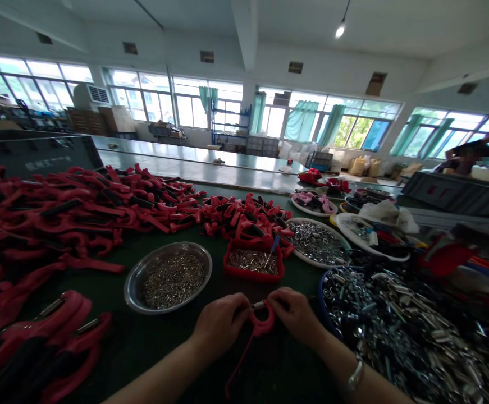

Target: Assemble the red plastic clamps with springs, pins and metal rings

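Observation:
Low in the middle of the head view, a red C-shaped plastic part (268,326) is held between my two hands. Across the mouth of its curve lies a small, shiny, spring-like metal piece (258,304). My left hand (223,322) pinches the left end of the curve beside that metal piece. The right end is pinched by my right hand (297,315), with thumb and forefinger together. A thin red strip hangs below the curve. Fingertips hide where the metal piece meets the plastic.
A steel bowl (204,292) of small metal pieces stands left of a red tray (227,270) of pins. Red plastic tool parts (80,213) are heaped at left. A blue-rimmed container (323,297) of metal parts is at right, below round trays (307,261). A person (471,154) is far right.

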